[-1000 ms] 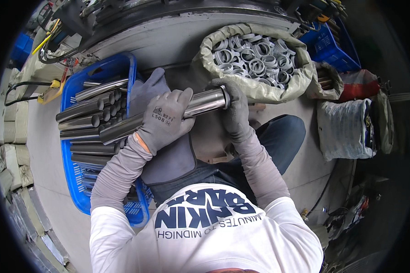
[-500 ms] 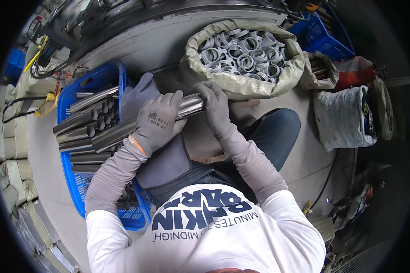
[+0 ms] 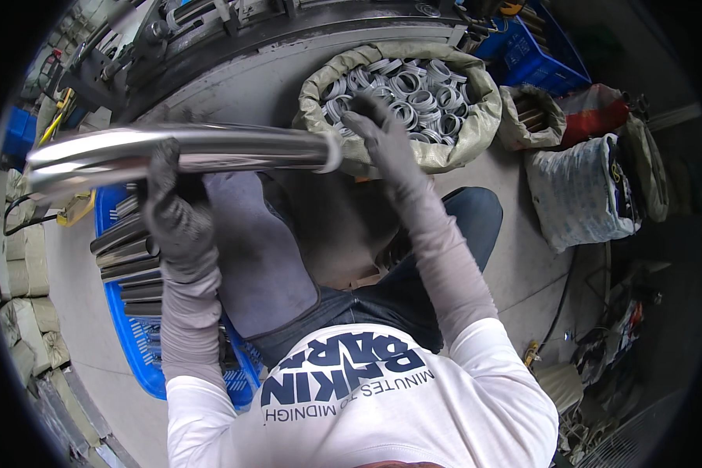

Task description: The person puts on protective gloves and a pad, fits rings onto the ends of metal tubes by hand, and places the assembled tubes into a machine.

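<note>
My left hand point(image 3: 173, 204), in a grey glove, grips a long shiny metal tube point(image 3: 210, 148) and holds it level above my lap. A ring sits on the tube's right end. The tube's left end reaches past the blue crate point(image 3: 136, 343), which holds several more tubes point(image 3: 125, 249). My right hand point(image 3: 381, 134), also gloved, reaches with fingers spread into a sack point(image 3: 476, 117) full of metal rings point(image 3: 409, 90) and rests on the pile.
A dark curved machine frame point(image 3: 234, 31) runs along the top. Right of the ring sack stand a small bag point(image 3: 526, 117), a white woven sack point(image 3: 581, 191) and a blue crate point(image 3: 534, 58). Stacked sacks point(image 3: 19, 265) line the left edge.
My left hand has lifted the tube higher and swung it leftward. My right hand has let go of the tube's end and moved into the ring sack.
</note>
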`<state>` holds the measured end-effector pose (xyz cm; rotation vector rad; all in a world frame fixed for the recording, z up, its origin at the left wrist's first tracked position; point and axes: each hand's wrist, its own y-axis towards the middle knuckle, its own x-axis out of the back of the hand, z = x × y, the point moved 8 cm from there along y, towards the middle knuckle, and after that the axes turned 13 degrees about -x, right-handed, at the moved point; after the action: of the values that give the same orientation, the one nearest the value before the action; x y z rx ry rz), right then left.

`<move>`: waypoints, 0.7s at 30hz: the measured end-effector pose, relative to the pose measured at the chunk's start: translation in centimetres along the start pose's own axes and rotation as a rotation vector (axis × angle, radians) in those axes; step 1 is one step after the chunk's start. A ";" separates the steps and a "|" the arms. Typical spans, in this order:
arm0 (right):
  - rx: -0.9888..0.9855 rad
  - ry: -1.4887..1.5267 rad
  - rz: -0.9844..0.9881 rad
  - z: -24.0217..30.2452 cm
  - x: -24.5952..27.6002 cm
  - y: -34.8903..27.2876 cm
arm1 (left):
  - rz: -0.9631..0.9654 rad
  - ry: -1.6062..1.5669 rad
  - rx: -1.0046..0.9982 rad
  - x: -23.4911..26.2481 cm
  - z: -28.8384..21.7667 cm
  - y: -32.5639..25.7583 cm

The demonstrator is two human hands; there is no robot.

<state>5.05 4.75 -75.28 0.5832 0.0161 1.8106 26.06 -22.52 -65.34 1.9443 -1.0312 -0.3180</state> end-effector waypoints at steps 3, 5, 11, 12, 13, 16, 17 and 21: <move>-0.237 -0.623 -0.101 -6.9 4.6 3.6 | -0.142 -0.312 0.335 -3.3 -5.2 6.2; -0.293 -0.924 -0.048 -9.9 4.5 4.5 | 0.461 0.263 0.629 -1.9 -2.6 3.4; -0.175 -0.930 -0.058 -11.4 3.7 4.6 | 0.811 0.665 0.068 -8.2 -3.4 -1.1; -0.096 -0.880 -0.063 -9.9 4.0 4.1 | 0.829 0.658 0.016 -8.6 -2.6 -2.4; -0.038 -0.792 0.079 -6.8 3.6 3.3 | 0.849 0.667 -0.025 -8.4 -2.2 -3.4; 0.150 -0.707 0.211 -0.5 3.7 -0.9 | 0.882 0.612 0.007 -10.2 -1.4 -4.0; 0.164 -0.568 0.317 1.8 3.1 -2.0 | 0.937 0.607 0.020 -10.4 -1.2 -4.4; -0.067 0.022 0.553 5.1 3.1 -3.2 | 1.013 0.599 0.146 -10.2 -0.3 -4.8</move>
<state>9.29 7.12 -70.60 0.5539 -0.2093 2.3422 22.47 -13.33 -70.76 1.2576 -1.4631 0.8615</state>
